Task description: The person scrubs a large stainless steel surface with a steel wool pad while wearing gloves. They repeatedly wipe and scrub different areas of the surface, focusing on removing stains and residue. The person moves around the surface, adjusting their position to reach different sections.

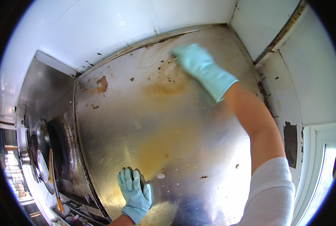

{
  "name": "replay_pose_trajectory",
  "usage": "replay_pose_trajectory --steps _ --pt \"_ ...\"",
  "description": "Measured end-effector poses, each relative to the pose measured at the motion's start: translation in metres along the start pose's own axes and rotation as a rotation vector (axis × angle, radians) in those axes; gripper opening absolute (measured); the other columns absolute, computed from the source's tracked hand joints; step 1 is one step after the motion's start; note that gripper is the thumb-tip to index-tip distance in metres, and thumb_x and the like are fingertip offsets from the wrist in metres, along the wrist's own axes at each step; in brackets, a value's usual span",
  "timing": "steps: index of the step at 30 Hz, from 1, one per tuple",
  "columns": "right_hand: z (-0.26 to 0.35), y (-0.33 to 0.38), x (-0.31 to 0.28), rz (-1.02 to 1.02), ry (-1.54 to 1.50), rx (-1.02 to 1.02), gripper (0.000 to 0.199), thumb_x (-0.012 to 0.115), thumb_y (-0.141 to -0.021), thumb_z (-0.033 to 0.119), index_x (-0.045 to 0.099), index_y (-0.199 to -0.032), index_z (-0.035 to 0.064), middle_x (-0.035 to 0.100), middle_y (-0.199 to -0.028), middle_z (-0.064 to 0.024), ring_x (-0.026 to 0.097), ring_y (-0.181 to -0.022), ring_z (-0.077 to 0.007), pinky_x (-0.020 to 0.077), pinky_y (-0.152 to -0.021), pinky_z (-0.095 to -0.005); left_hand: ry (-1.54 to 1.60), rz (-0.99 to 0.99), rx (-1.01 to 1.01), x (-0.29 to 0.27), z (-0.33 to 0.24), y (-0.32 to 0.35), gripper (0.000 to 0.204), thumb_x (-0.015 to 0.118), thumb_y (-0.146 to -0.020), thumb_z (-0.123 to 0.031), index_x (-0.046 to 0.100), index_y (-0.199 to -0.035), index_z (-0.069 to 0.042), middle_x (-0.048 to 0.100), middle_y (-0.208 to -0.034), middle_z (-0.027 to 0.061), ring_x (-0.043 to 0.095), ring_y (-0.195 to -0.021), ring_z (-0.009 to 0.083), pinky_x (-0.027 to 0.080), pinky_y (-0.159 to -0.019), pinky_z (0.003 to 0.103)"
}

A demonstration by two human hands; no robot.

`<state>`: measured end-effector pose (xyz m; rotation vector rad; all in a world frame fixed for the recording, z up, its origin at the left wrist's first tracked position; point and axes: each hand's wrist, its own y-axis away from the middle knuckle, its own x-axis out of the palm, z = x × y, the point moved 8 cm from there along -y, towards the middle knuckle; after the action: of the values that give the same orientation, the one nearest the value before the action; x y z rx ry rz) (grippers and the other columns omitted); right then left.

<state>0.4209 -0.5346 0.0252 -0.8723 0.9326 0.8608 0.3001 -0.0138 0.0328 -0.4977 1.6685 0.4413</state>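
Before me spreads a large metal panel (111, 132) with brown and yellow stains, flaking spots and a dull shine. My left hand (134, 194), in a pale turquoise rubber glove, lies against the panel's near left part with its fingers stretched out, holding nothing. Far up on the panel is my right hand (187, 54), in a matching glove, its arm reaching in from the lower right. Motion smears its fingers, so whatever may be under them cannot be made out. Dark specks and a brown smear (166, 88) show just below it.
At the left, several pans (62, 147) hang or stand close together beside a wooden-handled brush (58, 203). White wall panels (119, 22) border the metal at the back. To the right are a dark patch on the wall (290, 145) and a white-framed window (322, 180).
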Motion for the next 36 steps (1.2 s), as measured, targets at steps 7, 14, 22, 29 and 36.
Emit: replay_pose_trajectory --steps 7,14,22,29,36 --pt "0.016 -0.07 0.018 -0.123 0.315 0.572 0.026 0.073 -0.106 0.025 0.08 -0.126 0.0087 0.082 -0.123 -0.0082 0.08 -0.114 -0.0216 0.0677 -0.087 -0.0423 0.021 0.036 -0.037 -0.002 -0.001 -0.004 0.07 0.063 -0.107 -0.031 0.045 -0.163 0.006 0.042 -0.166 0.0374 0.038 -0.157 0.0603 0.024 -0.131 0.075" --pt "0.193 -0.103 0.087 0.151 0.065 0.074 0.028 0.07 -0.107 0.015 0.082 -0.131 0.0081 0.082 -0.131 -0.0176 0.081 -0.121 -0.0322 0.0694 -0.095 -0.0462 -0.01 0.011 -0.033 -0.004 -0.001 -0.006 0.072 0.072 -0.103 -0.035 0.049 -0.159 0.004 0.044 -0.16 0.0355 0.039 -0.153 0.0596 0.028 -0.128 0.075" --pt "-0.009 -0.061 -0.023 0.014 0.5 0.378 0.03 0.064 -0.113 0.027 0.084 -0.133 0.0164 0.083 -0.134 -0.0093 0.078 -0.127 -0.0298 0.0667 -0.096 -0.0445 0.007 0.034 -0.048 0.0 0.002 -0.004 0.072 0.071 -0.103 -0.038 0.05 -0.159 0.003 0.044 -0.16 0.0349 0.039 -0.154 0.0595 0.027 -0.129 0.075" --pt "0.113 -0.098 0.068 -0.02 0.218 0.33 0.03 0.062 -0.109 0.018 0.083 -0.131 0.0157 0.083 -0.131 -0.0129 0.082 -0.118 -0.0342 0.0689 -0.095 -0.0477 0.004 0.013 -0.046 -0.003 0.0 -0.006 0.071 0.071 -0.104 -0.037 0.051 -0.158 0.003 0.046 -0.158 0.0348 0.04 -0.153 0.06 0.027 -0.129 0.075" --pt "0.052 -0.03 0.03 0.175 -0.007 0.298 0.034 0.057 -0.112 0.023 0.077 -0.14 0.0213 0.075 -0.147 -0.0125 0.078 -0.122 -0.0384 0.0641 -0.107 -0.0479 -0.004 -0.033 -0.01 -0.006 -0.003 -0.006 0.071 0.068 -0.104 -0.029 0.047 -0.162 0.005 0.044 -0.164 0.0388 0.041 -0.154 0.0612 0.029 -0.13 0.075"
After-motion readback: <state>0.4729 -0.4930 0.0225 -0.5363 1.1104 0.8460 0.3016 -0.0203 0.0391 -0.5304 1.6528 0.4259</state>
